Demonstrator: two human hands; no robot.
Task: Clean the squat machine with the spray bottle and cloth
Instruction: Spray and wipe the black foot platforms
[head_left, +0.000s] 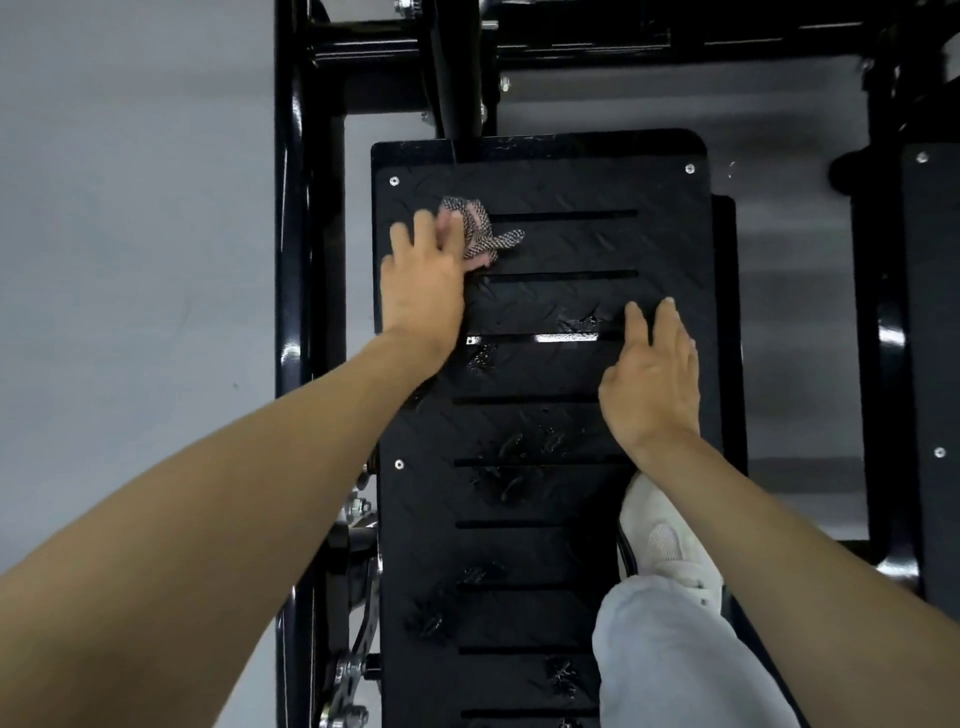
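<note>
Since glistening wet patches (519, 452) dot the black foot plate (550, 249) of the squat machine from just below the left hand (421, 283) all the way back toward the person's body, I would judge the spraying of this plate done and the wiping only begun. The cloth (480, 231), a checked rag, sits at the far left corner of the plate, bunched against the thumb side of the left hand. The thumb and forefinger seem to pinch it while the outer fingers stretch flat, though blur hides the exact hold. Nearly the whole wet run nearer than that hand is left to wipe, and so, as far as I can see, is the black frame (291, 208) just outboard of it. The right hand (649, 384) holds nothing. Its fingers lie straight and close together, palm down on the plate, across from the left hand and a little nearer the body, with a white shoe (660, 535) just behind its wrist. No spray bottle is in sight.
</note>
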